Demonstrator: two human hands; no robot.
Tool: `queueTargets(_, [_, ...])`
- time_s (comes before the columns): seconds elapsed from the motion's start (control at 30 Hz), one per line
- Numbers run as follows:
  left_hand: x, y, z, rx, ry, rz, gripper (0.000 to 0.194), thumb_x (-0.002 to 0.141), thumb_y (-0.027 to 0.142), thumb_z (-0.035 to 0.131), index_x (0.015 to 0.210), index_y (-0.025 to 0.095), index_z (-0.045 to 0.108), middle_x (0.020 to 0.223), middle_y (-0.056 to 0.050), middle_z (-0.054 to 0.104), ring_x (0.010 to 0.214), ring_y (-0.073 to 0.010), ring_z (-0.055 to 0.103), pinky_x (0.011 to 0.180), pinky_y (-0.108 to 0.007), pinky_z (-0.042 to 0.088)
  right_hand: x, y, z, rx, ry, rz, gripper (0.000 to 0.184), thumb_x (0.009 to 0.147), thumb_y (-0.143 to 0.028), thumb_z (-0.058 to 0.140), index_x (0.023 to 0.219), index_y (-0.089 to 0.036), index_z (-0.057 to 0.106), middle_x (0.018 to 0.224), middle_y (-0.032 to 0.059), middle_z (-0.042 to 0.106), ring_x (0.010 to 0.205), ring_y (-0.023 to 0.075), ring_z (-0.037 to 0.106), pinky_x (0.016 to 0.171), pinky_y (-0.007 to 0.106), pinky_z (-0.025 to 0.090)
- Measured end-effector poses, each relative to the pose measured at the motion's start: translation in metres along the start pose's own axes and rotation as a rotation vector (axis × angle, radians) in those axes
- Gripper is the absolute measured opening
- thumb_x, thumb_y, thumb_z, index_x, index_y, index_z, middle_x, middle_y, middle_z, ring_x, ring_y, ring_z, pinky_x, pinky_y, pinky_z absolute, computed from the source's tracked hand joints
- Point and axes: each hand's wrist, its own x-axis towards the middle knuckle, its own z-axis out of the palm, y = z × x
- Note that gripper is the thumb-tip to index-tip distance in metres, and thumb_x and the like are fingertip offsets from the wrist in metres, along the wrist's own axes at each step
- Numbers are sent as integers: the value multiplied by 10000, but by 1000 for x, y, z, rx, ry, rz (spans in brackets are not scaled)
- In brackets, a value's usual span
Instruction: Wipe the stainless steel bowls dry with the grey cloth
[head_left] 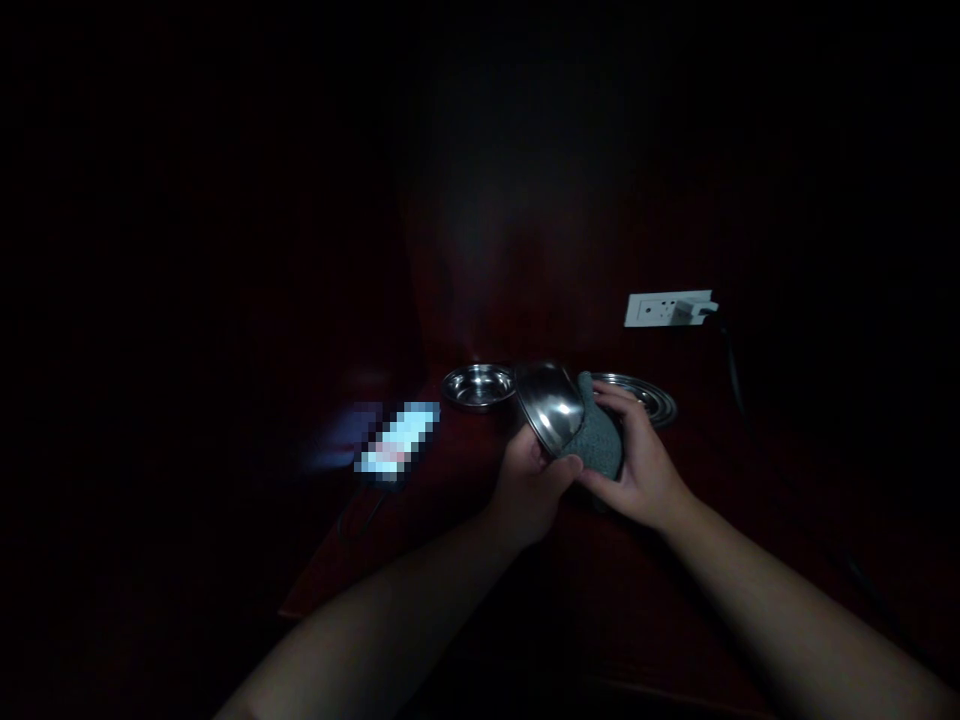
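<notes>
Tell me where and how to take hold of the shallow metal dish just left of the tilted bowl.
Pinch the dish by its left rim, coming from the left, I'd judge. It sits open side up, and its raised edge looks easy to grip there; on the right, the tilted bowl in the left hand crowds it in this view.

No lettering, brand or number can be read. On the phone [409,438], left of the left grip [531,488], the screen is broken into coarse blocks, its content illegible. On the socket [652,310], beyond the right grip [643,466], any marking is too small to tell.
</notes>
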Motion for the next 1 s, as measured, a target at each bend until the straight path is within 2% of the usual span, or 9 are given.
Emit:
queueTargets(0.13, [0,4,2,-39,-85,-83,461,675,188,691,1113,152,553,1067,-93,634,983,-216,605,901,-378,443,-5,2,0,67,-28,22,828,743,-581,553,1394,-182,234,1399,170,348,1273,338,370,1027,527,329])
queueTargets(0.23, [-3,7,4,23,-256,-122,540,677,226,712,1178,169,518,1128,-112,610,1041,-233,587,929,-405,432,-8,2,1,181,2,64,757,812,-628,387,1415,-202,218,1417,136,342,1292,325,354,1045,512,316])
queueTargets(0.33, [-6,10,4,329,-408,-75,605,671,193,703,1234,184,480,1184,-119,581,1100,-264,552,943,-430,429,-9,0,5,270,106,121,702,823,-628,358,1392,-225,281,1407,108,366,1293,319,359,1055,508,305])
queueTargets(0.43, [-6,10,1,768,-459,67,461,723,170,618,1172,158,517,1140,-125,587,1055,-276,554,911,-437,443,-8,-3,8,304,189,178,669,826,-617,367,1369,-228,327,1391,107,389,1277,318,382,1052,518,300])
queueTargets(0.53, [-3,8,-2,975,-516,193,333,760,172,563,1090,131,542,1081,-135,590,992,-262,566,875,-403,460,-7,-6,10,338,229,212,656,822,-616,385,1340,-215,375,1371,114,418,1266,317,396,1056,521,290])
queueTargets(0.67, [-1,6,-3,1027,-547,260,331,754,214,594,1073,147,538,1049,-120,590,964,-247,568,850,-375,469,-6,-7,10,327,264,213,646,816,-615,396,1321,-213,404,1344,116,448,1245,320,418,1047,527,301])
queueTargets(0.8, [-4,10,-1,1004,-580,259,363,718,281,642,1048,157,554,1045,-112,585,921,-240,571,805,-360,482,-5,-7,9,320,267,212,642,822,-607,389,1324,-207,402,1344,116,451,1245,322,419,1047,533,301])
queueTargets(0.93, [-5,14,1,1037,-609,243,282,725,171,561,1007,159,558,1077,-110,552,911,-218,573,777,-325,490,-4,-7,7,329,258,209,633,821,-603,393,1312,-203,416,1331,116,468,1235,323,431,1042,532,309])
queueTargets(1.0, [-5,13,1,1056,-612,267,301,715,115,518,1008,167,561,1117,-113,535,938,-221,572,792,-325,488,-4,-7,6,337,245,220,640,823,-608,374,1317,-203,403,1340,118,462,1236,326,432,1039,541,313])
